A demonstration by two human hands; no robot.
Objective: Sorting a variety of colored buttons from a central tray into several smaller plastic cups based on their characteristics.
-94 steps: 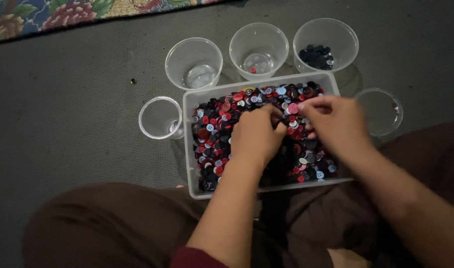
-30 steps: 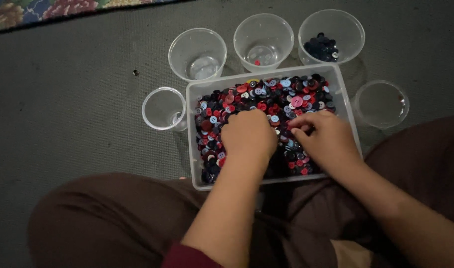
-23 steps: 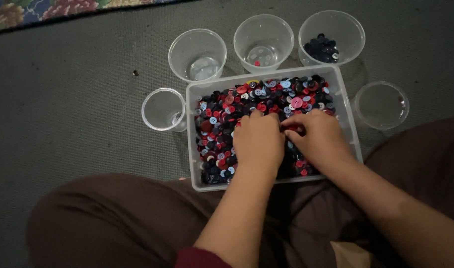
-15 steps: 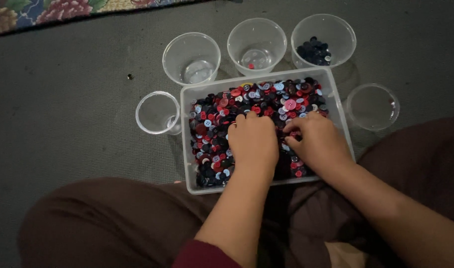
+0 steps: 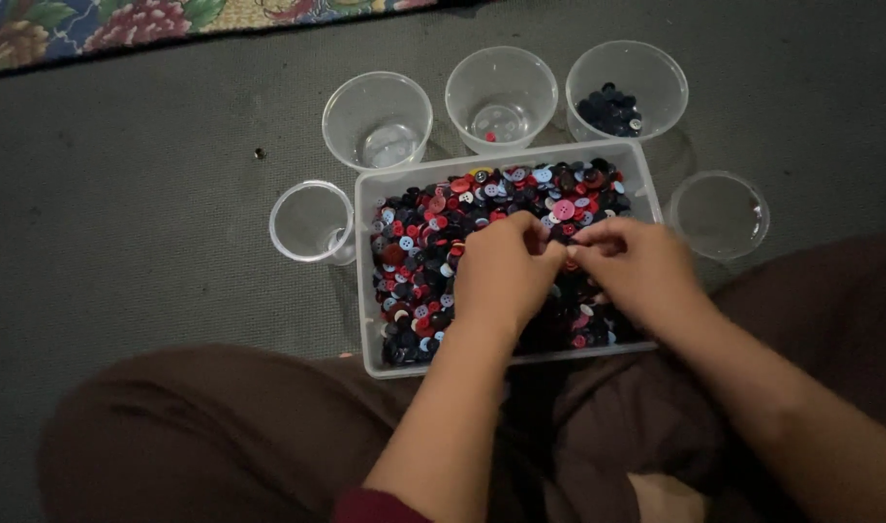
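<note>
A clear rectangular plastic box (image 5: 364, 291) sits on the floor in front of my knees, filled with several red, dark blue, light blue and pink buttons (image 5: 419, 261). Both hands are over its middle. My left hand (image 5: 501, 279) is knuckles-up with its fingers curled down onto the buttons. My right hand (image 5: 641, 271) faces it, fingertips pinched together. The tips of the two hands touch above the pile. Whatever lies between the fingers is hidden.
Three clear cups stand behind the box: a left one (image 5: 378, 121), a middle one (image 5: 501, 97) with a few small buttons, and a right one (image 5: 627, 89) holding dark buttons. Smaller clear cups flank the box at left (image 5: 312, 221) and right (image 5: 719, 213). Grey carpet (image 5: 123, 252), patterned rug (image 5: 94, 29) at the back.
Both hands have lifted from deep in the near part of the box towards its middle, and their fingertips have come together. The box and cups have not moved.
</note>
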